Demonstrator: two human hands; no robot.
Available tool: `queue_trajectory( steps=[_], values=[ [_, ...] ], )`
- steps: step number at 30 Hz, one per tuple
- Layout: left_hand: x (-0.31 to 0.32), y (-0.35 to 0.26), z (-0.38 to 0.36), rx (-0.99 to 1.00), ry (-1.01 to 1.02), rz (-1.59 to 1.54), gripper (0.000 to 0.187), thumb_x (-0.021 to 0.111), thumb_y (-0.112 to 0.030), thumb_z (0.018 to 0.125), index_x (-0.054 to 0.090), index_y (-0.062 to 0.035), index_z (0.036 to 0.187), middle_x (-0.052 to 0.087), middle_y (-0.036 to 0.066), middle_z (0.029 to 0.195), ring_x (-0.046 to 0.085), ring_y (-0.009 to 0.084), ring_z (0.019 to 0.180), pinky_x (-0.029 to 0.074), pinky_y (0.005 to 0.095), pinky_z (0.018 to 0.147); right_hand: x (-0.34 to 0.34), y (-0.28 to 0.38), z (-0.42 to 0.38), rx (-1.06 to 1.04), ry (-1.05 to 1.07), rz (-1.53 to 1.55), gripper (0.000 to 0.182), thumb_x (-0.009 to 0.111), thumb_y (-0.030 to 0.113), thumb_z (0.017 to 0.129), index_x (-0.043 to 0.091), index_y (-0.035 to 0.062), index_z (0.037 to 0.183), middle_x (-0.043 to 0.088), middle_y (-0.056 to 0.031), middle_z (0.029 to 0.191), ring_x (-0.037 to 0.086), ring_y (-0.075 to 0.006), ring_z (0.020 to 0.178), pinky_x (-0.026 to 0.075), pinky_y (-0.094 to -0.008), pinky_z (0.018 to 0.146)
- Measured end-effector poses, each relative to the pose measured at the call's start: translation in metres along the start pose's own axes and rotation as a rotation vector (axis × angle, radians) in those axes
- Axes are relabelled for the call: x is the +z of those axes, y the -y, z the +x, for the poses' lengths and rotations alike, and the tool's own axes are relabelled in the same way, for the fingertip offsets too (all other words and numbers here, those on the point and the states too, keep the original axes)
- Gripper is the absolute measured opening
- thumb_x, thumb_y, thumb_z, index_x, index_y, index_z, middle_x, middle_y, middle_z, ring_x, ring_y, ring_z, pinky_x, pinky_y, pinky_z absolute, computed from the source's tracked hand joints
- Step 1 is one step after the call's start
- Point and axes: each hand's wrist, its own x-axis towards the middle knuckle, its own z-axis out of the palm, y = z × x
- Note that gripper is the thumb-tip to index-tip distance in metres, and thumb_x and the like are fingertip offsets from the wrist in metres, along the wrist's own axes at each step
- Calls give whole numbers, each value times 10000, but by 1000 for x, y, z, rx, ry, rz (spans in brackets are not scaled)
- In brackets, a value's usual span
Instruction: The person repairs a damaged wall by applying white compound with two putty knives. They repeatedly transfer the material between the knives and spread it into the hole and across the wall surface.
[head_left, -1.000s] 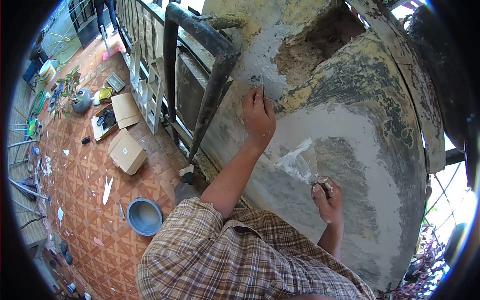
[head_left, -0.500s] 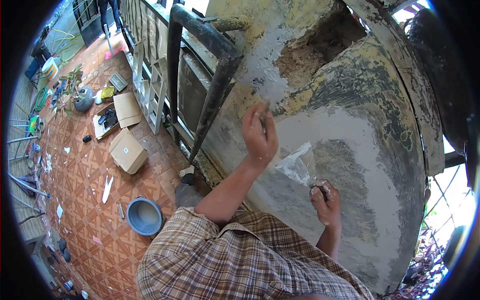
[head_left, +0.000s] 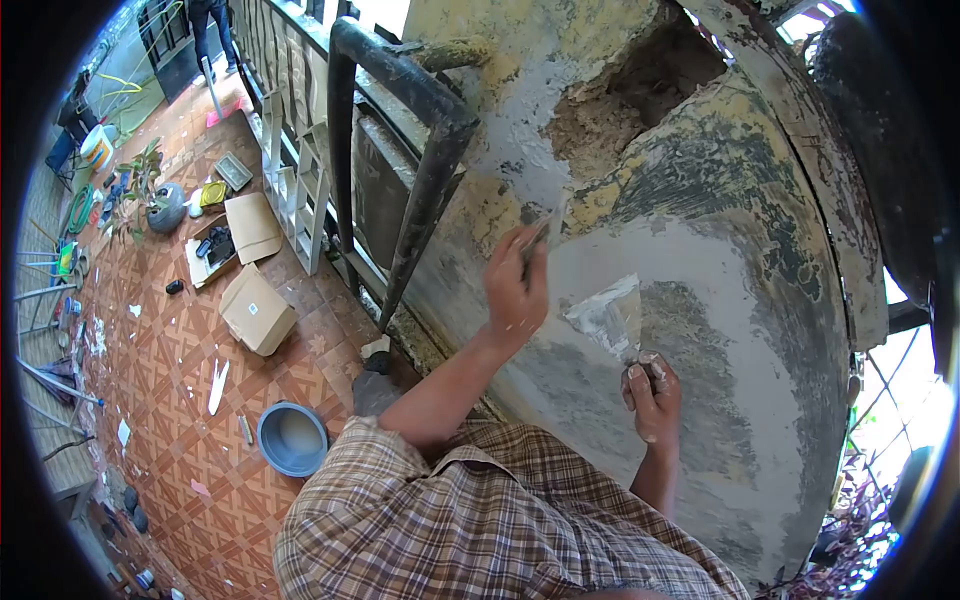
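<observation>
My left hand (head_left: 517,285) is closed on a small putty knife (head_left: 557,214), its thin blade pointing up and right, close to the wall's patched grey area. Whether the blade touches the wall is unclear. Lower right, my right hand (head_left: 652,398) grips the handle of a wide putty knife (head_left: 612,316), whose triangular blade carries whitish filler. Behind both hands stretches the curved wall (head_left: 700,400), with smooth grey filler bands and darker rough patches. A deep broken hole (head_left: 640,95) opens in the wall above them.
A black metal railing (head_left: 430,190) stands left of my left arm. Beyond it, a ladder (head_left: 290,190) lies near open cardboard boxes (head_left: 258,308). A blue-grey bucket (head_left: 292,440) holds pale liquid on the tiled floor. A person's legs (head_left: 210,35) show at the top left.
My left hand has tilted, and its knife blade now shows more clearly toward the wall. The wide knife in my right hand has shifted slightly right and turned more upright.
</observation>
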Motion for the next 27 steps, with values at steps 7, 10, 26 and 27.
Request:
queue_trajectory(
  steps=[7,10,26,27],
  values=[
    [-62,-1,-2,-488,151,-578,264,571,-132,928,575,47,1122,610,37,943,505,73,791,415,220,703,51,11,8,311,67,561,157,475,151,956,483,46,840,431,-19,602,362,-70,478,268,-234,411],
    [-73,-8,9,-359,201,-495,260,571,-141,933,569,37,1123,599,2,941,498,58,817,407,206,729,73,7,24,174,176,496,161,449,189,978,474,44,912,462,0,620,395,-56,484,315,-218,431],
    [-128,-22,61,-360,475,-366,223,582,-80,911,581,36,1101,617,22,905,537,68,831,426,204,737,132,69,56,-78,37,386,194,438,188,980,458,46,850,448,-9,629,371,-52,499,309,-219,440],
    [-127,-21,58,-341,567,-285,221,585,-80,908,585,35,1097,618,21,902,544,72,823,432,207,728,131,75,60,-85,22,399,184,462,189,971,479,42,861,448,7,633,382,-47,518,317,-218,460]
  ],
)
